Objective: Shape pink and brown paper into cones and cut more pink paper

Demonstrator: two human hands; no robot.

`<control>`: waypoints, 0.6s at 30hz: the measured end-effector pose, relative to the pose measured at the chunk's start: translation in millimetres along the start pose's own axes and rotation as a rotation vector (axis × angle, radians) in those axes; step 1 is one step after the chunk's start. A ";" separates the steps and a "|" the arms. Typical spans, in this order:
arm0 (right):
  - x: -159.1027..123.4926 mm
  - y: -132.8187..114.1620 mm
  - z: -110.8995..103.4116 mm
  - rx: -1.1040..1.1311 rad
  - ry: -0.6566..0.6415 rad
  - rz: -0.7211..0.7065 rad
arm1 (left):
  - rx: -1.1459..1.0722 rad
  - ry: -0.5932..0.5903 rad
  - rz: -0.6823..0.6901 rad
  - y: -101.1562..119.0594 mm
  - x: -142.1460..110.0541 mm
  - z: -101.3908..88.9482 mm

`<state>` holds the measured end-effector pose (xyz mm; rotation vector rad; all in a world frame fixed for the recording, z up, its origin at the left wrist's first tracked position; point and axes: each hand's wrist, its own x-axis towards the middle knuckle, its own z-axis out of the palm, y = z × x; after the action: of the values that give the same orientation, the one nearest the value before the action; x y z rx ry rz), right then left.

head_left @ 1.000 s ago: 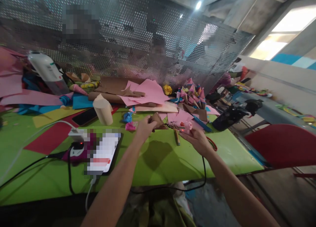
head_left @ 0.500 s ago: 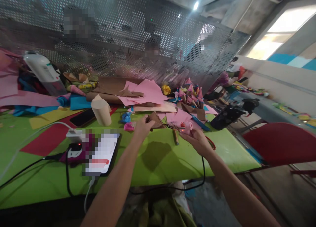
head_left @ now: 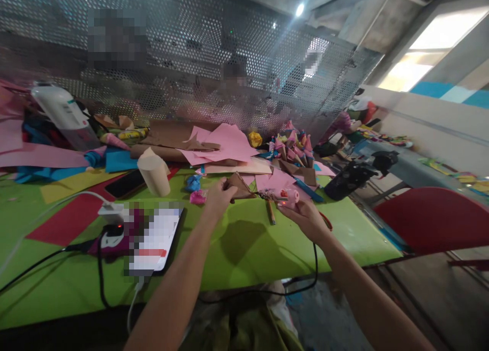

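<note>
My left hand is closed on a folded piece of brown paper, pinched between thumb and fingers above the table. My right hand holds a pink glue gun with a small red light. Its narrow end points left, at the right corner of the brown paper; I cannot tell whether they touch. A pencil lies on the table just below the glue gun. Left of my left hand are crumpled blue paper and crumpled pink paper.
A lit phone and a power strip with cables lie on the green table. Pink sheets, a paper roll, small paper cones and a black bottle stand behind. A black cord hangs over the front edge.
The view has shifted slightly, so the table items sit a little further left. Both hands keep almost the same position and hold.
</note>
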<state>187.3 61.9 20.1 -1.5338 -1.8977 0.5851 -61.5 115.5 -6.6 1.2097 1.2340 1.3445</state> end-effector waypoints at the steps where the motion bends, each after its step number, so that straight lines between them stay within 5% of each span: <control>1: -0.2 0.7 -0.2 0.000 -0.005 0.002 | -0.004 -0.003 -0.003 -0.1 0.6 0.1; 18: 1.3 -7.2 1.6 0.012 0.000 -0.047 | 0.031 0.025 0.003 0.7 -0.1 -2.2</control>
<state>181.0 61.6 24.2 -1.4782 -1.9212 0.5740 -63.7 115.1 -5.9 1.2198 1.2751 1.3515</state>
